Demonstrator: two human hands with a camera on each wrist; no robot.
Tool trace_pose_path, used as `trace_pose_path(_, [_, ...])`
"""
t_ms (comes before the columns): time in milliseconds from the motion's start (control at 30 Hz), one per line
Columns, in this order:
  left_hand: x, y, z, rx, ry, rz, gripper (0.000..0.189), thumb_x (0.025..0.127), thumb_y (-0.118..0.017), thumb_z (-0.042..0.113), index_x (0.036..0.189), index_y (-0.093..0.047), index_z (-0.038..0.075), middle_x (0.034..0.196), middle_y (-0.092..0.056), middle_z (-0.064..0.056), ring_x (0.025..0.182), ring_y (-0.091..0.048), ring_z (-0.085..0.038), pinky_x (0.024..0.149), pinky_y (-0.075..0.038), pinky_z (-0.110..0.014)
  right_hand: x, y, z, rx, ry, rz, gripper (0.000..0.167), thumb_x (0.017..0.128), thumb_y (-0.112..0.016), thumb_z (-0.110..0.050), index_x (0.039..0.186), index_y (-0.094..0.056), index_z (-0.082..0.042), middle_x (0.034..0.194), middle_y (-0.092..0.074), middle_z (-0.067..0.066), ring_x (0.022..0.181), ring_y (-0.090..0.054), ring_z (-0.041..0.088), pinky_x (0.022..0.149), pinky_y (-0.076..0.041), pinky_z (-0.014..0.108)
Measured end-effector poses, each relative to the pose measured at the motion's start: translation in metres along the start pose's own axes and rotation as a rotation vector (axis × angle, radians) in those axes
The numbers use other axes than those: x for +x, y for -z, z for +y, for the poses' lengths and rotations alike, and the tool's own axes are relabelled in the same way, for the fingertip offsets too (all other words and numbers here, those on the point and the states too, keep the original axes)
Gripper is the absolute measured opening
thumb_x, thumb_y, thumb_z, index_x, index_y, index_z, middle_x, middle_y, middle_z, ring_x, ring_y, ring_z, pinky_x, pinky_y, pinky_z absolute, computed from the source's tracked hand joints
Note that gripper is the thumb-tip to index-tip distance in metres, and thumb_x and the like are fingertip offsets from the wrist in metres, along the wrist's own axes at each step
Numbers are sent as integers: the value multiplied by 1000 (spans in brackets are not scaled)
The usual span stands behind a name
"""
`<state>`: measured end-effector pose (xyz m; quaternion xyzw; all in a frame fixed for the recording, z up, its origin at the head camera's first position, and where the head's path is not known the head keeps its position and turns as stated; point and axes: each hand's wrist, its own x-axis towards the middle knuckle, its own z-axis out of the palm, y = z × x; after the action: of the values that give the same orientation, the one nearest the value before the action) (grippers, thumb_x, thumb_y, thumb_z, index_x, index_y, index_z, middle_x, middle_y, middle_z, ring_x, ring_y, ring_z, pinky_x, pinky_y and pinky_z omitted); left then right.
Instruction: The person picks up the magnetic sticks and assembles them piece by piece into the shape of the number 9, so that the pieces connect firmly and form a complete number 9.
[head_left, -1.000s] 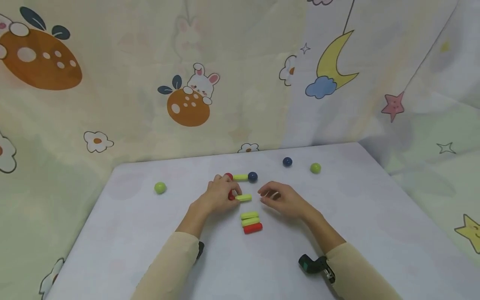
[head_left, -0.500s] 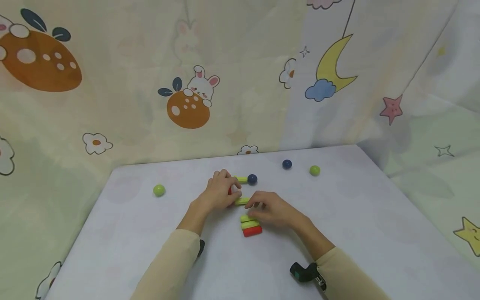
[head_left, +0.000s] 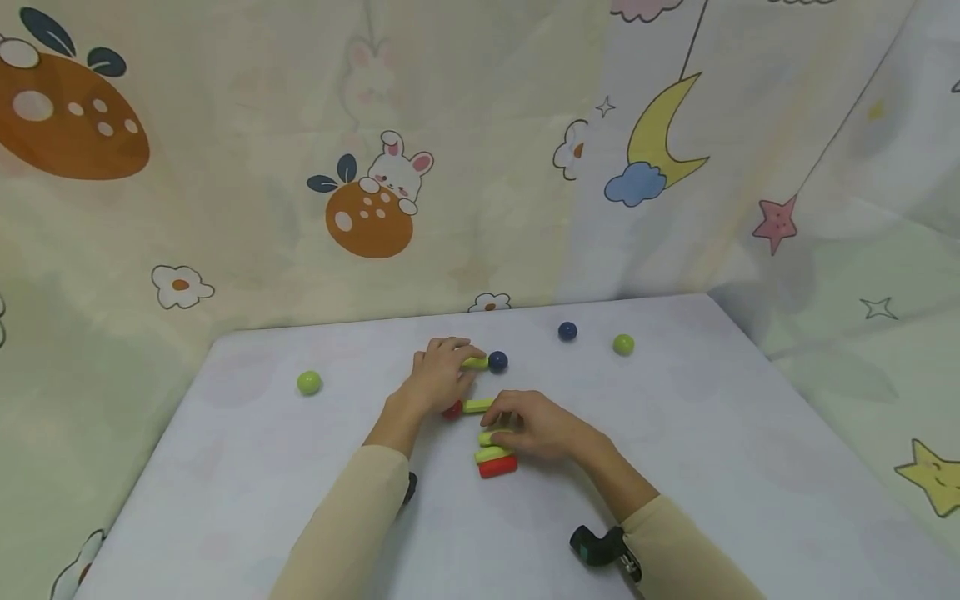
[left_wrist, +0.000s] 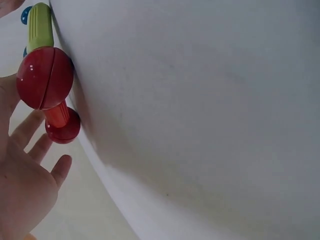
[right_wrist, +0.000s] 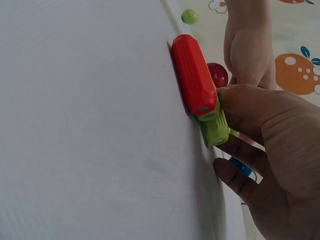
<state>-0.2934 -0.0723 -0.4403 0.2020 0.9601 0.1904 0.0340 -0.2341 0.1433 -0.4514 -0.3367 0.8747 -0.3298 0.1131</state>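
In the head view my left hand (head_left: 441,377) reaches over a joined toy build of rods and balls. Its near red ball (left_wrist: 45,77) has a green rod (left_wrist: 40,26) attached; a short red rod (left_wrist: 57,115) links it to the far red ball (left_wrist: 64,129). My left fingers spread behind these balls, but the thumb and index contact is hidden. A far green rod (head_left: 474,363) ends at a navy ball (head_left: 498,361). My right hand (head_left: 543,425) pinches the farthest loose yellow-green rod (head_left: 491,437), beside another green rod (head_left: 491,454) and a red rod (head_left: 498,467).
One loose green ball (head_left: 309,382) lies to the left. Another navy ball (head_left: 567,331) and a green ball (head_left: 623,344) lie near the back right. A patterned cloth (head_left: 480,167) hangs behind the white table (head_left: 675,417).
My right hand has moved left and nearer onto the loose rods and now pinches one. My left hand has shifted away from the near red ball toward the far green rod.
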Motion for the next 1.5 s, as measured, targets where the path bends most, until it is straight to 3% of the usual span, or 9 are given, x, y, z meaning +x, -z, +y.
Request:
trace_pose_path(233, [10,0,-2,-20,38,-46,35,101,-62,27,136,-63,29,148,-55,-3,144,-38,-31,114,-32,-57,-2,4,6,-3,-10,-12,18,94,-73,-14,110,-72,-21,109,-70,-12,104,-63,11,94,-53,34])
trace_pose_path(500, [19,-1,-6,-125,62,-80,33,100,-65,22,133,-63,22,130,-67,-5,127,-58,-28,111,-37,-58,-10,6,16,-33,-47,-18,22,91,-74,-12,110,-73,-23,110,-69,-13,104,-63,7,97,-53,35])
trace_pose_path(800, [25,-3,-19,-228,131,-70,27,99,-67,22,125,-68,25,122,-69,-3,117,-59,-25,113,-35,-62,-12,18,20,-68,-114,-9,24,91,-75,-12,111,-72,-23,108,-66,-13,99,-61,9,92,-54,34])
trace_pose_path(1067, [24,-4,-36,-402,181,-42,27,95,-70,25,122,-73,26,126,-67,-3,119,-55,-26,107,-45,-48,-12,25,27,-58,-133,33,24,92,-73,-10,112,-72,-23,107,-66,-12,95,-59,11,87,-53,32])
trace_pose_path(1267, [23,-3,-40,-471,175,-43,28,96,-70,25,124,-73,24,130,-65,-5,125,-51,-29,112,-41,-52,-12,27,36,-37,-134,92,26,94,-73,-14,117,-71,-25,106,-65,-13,97,-59,11,86,-53,32])
trace_pose_path(1500, [26,-14,-36,-525,198,-36,27,96,-71,27,123,-74,26,134,-63,-4,129,-50,-29,111,-43,-52,-9,27,43,9,-148,167,27,94,-72,-17,119,-70,-27,107,-66,-12,98,-60,12,89,-53,35])
